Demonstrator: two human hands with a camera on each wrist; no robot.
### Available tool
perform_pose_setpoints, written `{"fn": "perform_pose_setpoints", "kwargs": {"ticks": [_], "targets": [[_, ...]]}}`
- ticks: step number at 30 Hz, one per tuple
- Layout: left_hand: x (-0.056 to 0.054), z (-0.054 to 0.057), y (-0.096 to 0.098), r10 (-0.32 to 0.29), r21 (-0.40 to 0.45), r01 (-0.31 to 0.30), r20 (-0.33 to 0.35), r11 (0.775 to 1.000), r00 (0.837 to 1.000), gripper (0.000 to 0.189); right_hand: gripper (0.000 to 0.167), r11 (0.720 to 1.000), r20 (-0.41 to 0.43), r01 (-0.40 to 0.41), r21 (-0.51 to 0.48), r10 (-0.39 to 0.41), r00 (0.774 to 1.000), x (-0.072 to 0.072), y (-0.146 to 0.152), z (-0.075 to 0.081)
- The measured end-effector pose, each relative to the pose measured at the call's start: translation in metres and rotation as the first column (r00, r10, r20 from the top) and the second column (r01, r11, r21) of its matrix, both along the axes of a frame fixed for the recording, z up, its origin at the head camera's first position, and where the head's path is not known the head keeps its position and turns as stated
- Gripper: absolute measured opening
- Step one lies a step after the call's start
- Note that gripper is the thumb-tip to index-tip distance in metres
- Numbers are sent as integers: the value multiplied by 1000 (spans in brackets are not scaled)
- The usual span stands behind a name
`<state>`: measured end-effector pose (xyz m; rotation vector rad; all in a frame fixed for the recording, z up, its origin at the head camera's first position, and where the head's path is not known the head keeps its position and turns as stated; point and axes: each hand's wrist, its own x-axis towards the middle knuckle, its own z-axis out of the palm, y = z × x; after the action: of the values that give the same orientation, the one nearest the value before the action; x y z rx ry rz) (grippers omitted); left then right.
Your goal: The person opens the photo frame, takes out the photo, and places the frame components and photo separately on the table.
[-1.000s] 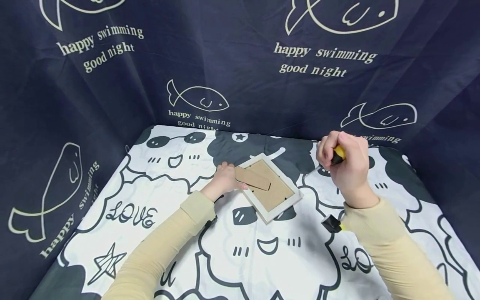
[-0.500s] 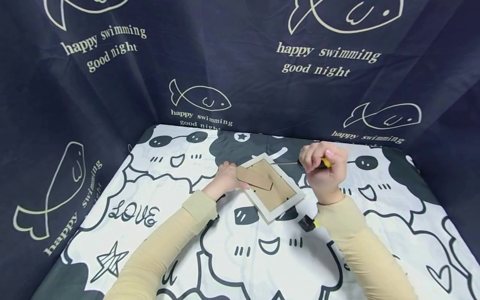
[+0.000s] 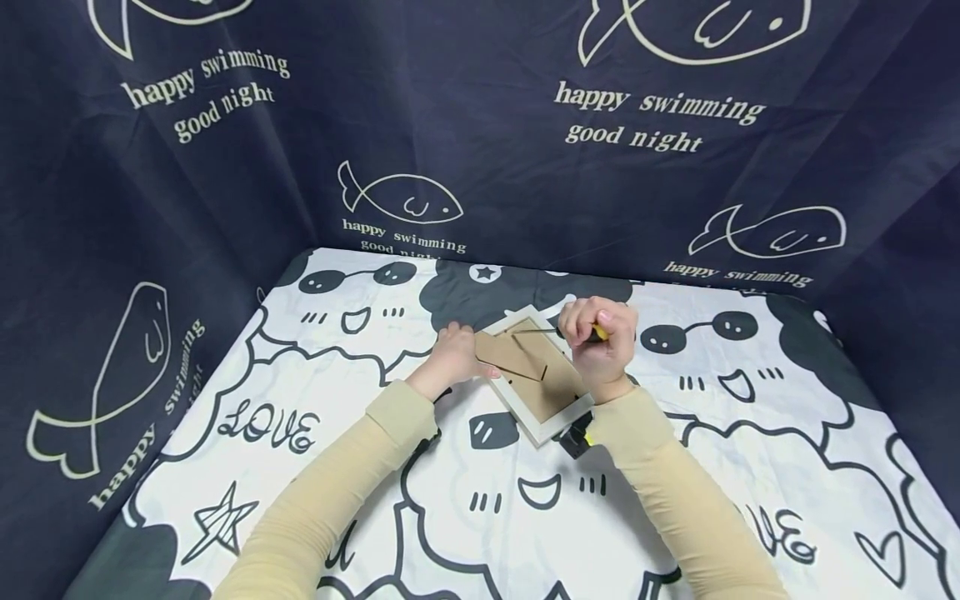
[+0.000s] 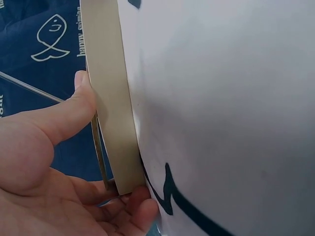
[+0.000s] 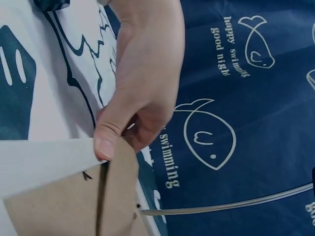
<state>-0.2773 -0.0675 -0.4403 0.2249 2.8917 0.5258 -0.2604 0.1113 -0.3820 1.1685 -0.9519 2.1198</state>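
A picture frame (image 3: 527, 418) with a white rim lies face down on the patterned cloth, its brown backing board (image 3: 553, 392) upward. A brown stand flap (image 3: 510, 356) crosses the back. My left hand (image 3: 453, 358) grips the frame's left corner, thumb on top and fingers underneath, as the left wrist view shows along the frame's edge (image 4: 112, 98). In my right hand (image 3: 602, 340) is a screwdriver with a yellow and black handle. Its thin shaft (image 5: 226, 204) points left across the backing, with the tip near a small dark tab (image 5: 138, 206) at the inner edge.
A white cloth (image 3: 360, 500) printed with black cartoon sheep covers the table. Dark blue curtains (image 3: 510, 200) with fish drawings stand behind and at both sides. A black wrist camera (image 3: 576, 439) sits below my right wrist, close to the frame's near right edge.
My right hand has moved left and slightly down, bringing the screwdriver from right of the frame to over its back. The left hand and the frame have stayed in place.
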Motion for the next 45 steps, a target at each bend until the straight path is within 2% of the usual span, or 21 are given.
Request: {"fn": "perform_pose_setpoints", "kwargs": {"ticks": [5,14,19,27,31,38,45], "targets": [[0,0,1,-2,-6,2,1,1000,1000,80,40,1000,8,29,-11,-29,1000,-4,-5,-8],[0,2,2,-5,-21,5,-1,1000,1000,82,41,999,-3,23,-26,-23,1000,-6,-10,-9],[0,3,2,-14,-41,14,-4,999,1000,83,42,1000,-7,22,21,-21,1000,-9,-13,-7],[0,3,2,-15,-58,14,-9,998,1000,84,38,978,123,95,183,-119,985,-10,-16,2],[0,3,2,-11,-50,11,-6,999,1000,82,34,976,174,89,199,-125,977,-9,-17,7],[0,3,2,-12,-44,12,0,999,1000,81,33,978,203,66,198,-106,973,-8,-16,9],[1,5,1,-17,-51,17,-3,999,1000,80,34,973,191,61,223,-105,976,-7,-17,9]]}}
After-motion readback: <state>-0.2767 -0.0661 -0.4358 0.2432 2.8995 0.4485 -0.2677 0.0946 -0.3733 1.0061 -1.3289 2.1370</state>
